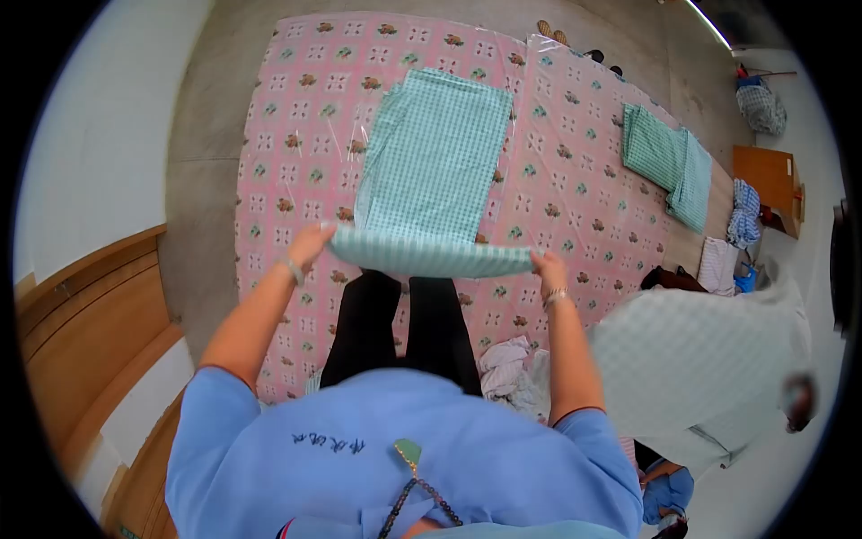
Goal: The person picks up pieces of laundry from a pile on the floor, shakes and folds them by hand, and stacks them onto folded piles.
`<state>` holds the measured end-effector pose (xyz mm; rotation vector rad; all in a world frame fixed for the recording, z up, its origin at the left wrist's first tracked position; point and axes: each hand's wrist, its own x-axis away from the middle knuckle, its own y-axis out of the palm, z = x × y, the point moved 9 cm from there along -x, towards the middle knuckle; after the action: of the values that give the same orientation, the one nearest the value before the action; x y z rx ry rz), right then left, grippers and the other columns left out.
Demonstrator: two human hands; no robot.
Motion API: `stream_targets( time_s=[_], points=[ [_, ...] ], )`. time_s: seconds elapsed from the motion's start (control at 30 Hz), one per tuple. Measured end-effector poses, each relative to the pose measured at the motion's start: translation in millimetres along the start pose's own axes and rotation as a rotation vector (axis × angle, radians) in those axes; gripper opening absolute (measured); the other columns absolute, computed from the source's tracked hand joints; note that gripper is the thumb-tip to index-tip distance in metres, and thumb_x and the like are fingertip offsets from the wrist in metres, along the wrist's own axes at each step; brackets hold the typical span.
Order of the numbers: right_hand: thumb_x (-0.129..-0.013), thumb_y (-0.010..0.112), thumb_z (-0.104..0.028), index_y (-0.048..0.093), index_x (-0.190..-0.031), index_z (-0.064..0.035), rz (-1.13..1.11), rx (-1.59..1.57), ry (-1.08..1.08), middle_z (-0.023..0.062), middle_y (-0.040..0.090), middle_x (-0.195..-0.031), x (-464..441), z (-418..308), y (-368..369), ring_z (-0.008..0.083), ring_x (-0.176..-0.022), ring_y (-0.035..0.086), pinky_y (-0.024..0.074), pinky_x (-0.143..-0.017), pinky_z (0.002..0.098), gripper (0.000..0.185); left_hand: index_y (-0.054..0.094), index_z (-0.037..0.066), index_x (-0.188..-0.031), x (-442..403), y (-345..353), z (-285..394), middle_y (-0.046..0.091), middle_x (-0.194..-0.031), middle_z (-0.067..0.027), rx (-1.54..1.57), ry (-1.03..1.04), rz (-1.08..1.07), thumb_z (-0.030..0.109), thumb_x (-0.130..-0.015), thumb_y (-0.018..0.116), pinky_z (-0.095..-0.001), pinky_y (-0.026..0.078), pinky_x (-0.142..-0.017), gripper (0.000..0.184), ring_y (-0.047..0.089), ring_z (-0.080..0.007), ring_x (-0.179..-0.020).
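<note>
Stretched between my two hands is a green-and-white checked cloth [431, 256], lifted by its near edge and blurred a little by motion. My left hand [312, 244] is closed on its left corner, and my right hand [549, 269] pinches the right corner. Beyond it lies a flat, folded green checked cloth [440, 148] on the pink floral mat; whether the two are one piece I cannot tell. My legs, in black trousers, are just behind the held edge.
The pink patterned mat [305, 180] covers the floor. Folded green cloths [664, 162] lie at right. A person at the right holds a large pale checked sheet [709, 350]. Crumpled cloth [510, 368] lies by my right leg. A wooden box [768, 189] and wooden furniture [99, 305] stand at the sides.
</note>
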<state>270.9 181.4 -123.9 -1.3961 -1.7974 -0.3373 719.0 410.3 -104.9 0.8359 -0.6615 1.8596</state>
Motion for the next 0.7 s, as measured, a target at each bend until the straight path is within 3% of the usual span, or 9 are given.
stream_targets(
  time_s=[0.13,0.2,0.27,0.33,0.4,0.53,0.6,0.63,0.7],
  points=[
    [-0.074,0.058,-0.02,0.056,-0.077,-0.0025,0.106,0.062,-0.123,0.0002,0.048,-0.066,-173,-68,13,0.0114,-0.057,0.041,0.0339,-0.053,0.0271,0.018,0.057,0.008,-0.083,-179,-4,90,0.052,-0.071,0.0009,-0.147,0.142,0.181,0.034,-0.081,0.049,-0.0265,0.033,-0.053,0.028,0.041,-0.0099,-0.06],
    [-0.076,0.057,-0.031,0.055,-0.078,-0.0017,0.142,-0.08,-0.336,0.0021,0.049,-0.068,-205,-141,33,0.0124,-0.059,0.039,0.0341,-0.055,0.0265,0.03,0.051,0.006,-0.11,-253,-15,143,0.054,-0.103,-0.0072,-0.066,0.441,0.304,0.042,-0.079,0.05,-0.0311,0.038,-0.076,0.047,0.048,-0.0168,-0.09],
    [-0.076,0.059,-0.026,0.051,-0.09,0.0025,0.332,-0.055,-0.569,0.0051,0.054,-0.072,-257,-164,32,0.0175,-0.064,0.047,0.0399,-0.063,0.031,0.032,0.042,0.0,-0.118,-260,-14,164,0.053,-0.109,-0.011,0.273,0.466,0.51,0.038,-0.082,0.048,-0.0327,0.035,-0.087,0.052,0.046,-0.0189,-0.102],
    [-0.076,0.059,-0.022,0.049,-0.097,0.0045,0.401,-0.076,-0.617,0.0068,0.056,-0.074,-273,-135,42,0.0216,-0.067,0.051,0.0425,-0.067,0.0333,0.035,0.041,0.001,-0.119,-280,-5,134,0.054,-0.107,-0.0099,0.231,0.503,0.509,0.034,-0.083,0.048,-0.0317,0.036,-0.087,0.049,0.048,-0.0184,-0.1],
    [-0.075,0.059,-0.022,0.05,-0.094,0.0034,0.292,0.439,-0.553,0.0145,0.059,-0.08,-277,-107,72,0.025,-0.074,0.056,0.0435,-0.069,0.0348,0.032,0.04,0.001,-0.12,-293,3,104,0.055,-0.105,-0.0089,0.209,0.579,0.491,0.03,-0.084,0.047,-0.0307,0.037,-0.087,0.047,0.05,-0.018,-0.098],
    [-0.075,0.057,-0.028,0.051,-0.083,0.0026,0.106,0.521,-0.316,0.0174,0.059,-0.081,-313,65,105,0.0287,-0.076,0.057,0.0436,-0.067,0.0377,0.033,0.05,0.002,-0.111,-323,12,-59,0.057,-0.102,-0.0075,-0.133,0.282,0.262,0.021,-0.085,0.05,-0.0269,0.039,-0.083,0.033,0.052,-0.0142,-0.094],
    [-0.075,0.057,-0.032,0.052,-0.096,0.0021,-0.045,0.631,-0.117,0.0175,0.059,-0.092,-315,121,128,0.0291,-0.086,0.057,0.0435,-0.074,0.0369,0.04,0.052,0.002,-0.11,-351,1,-135,0.056,-0.105,-0.0095,-0.204,0.201,0.188,0.028,-0.083,0.051,-0.0286,0.038,-0.085,0.037,0.052,-0.0167,-0.097],
    [-0.075,0.057,-0.032,0.052,-0.096,0.0021,-0.034,0.628,-0.119,0.0175,0.059,-0.092,-322,145,129,0.0291,-0.086,0.057,0.0435,-0.074,0.0369,0.04,0.051,0.002,-0.111,-367,-9,-172,0.055,-0.107,-0.011,-0.315,0.146,0.192,0.032,-0.083,0.052,-0.0292,0.038,-0.086,0.041,0.052,-0.0185,-0.099],
    [-0.075,0.06,-0.035,0.039,-0.121,0.0014,-0.017,0.685,-0.147,0.0167,0.053,-0.107,-356,187,135,0.0226,-0.09,0.054,0.0429,-0.079,0.0325,0.062,0.05,0.002,-0.113,-406,-18,-206,0.055,-0.108,-0.0125,-0.425,0.12,0.191,0.035,-0.082,0.052,-0.0299,0.037,-0.087,0.045,0.052,-0.0204,-0.1]
  ],
)
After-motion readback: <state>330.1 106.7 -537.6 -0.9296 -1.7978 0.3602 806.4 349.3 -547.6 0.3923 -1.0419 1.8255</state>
